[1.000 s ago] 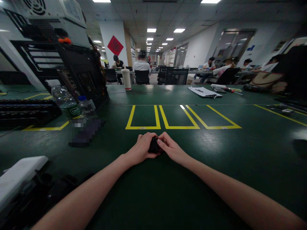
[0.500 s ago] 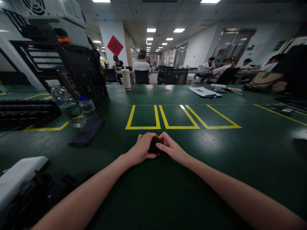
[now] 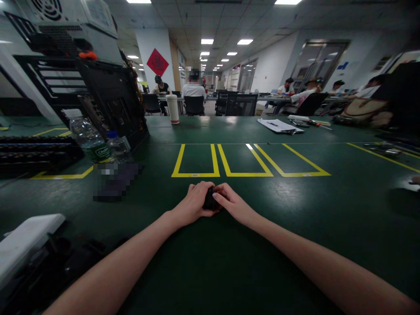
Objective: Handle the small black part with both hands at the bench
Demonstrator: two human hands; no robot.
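Between my two hands, low over the green table [image 3: 216,262], is a small dark object [image 3: 209,201], black and compact; its kind is hard to make out. My left hand [image 3: 195,201] is closed around its left side, fingers over the top and thumb below. From the other side my right hand [image 3: 231,201] grips it, with the thumb laid on the near face and the fingers curled behind. Most of the object is hidden by the fingers. Just beyond the hands, yellow tape outlines [image 3: 195,175] mark the tabletop.
At left stand a black computer case [image 3: 114,105], a water bottle [image 3: 87,135] and a blue-capped bottle [image 3: 118,146]. A white cup [image 3: 172,109] is at the far edge, a clipboard [image 3: 278,125] to its right. A white box [image 3: 29,240] lies near left. Several people sit behind.
My right thumb and fingers have shifted slightly on the dark object. My left hand looks still. Something skin-coloured has come in at the far right edge.
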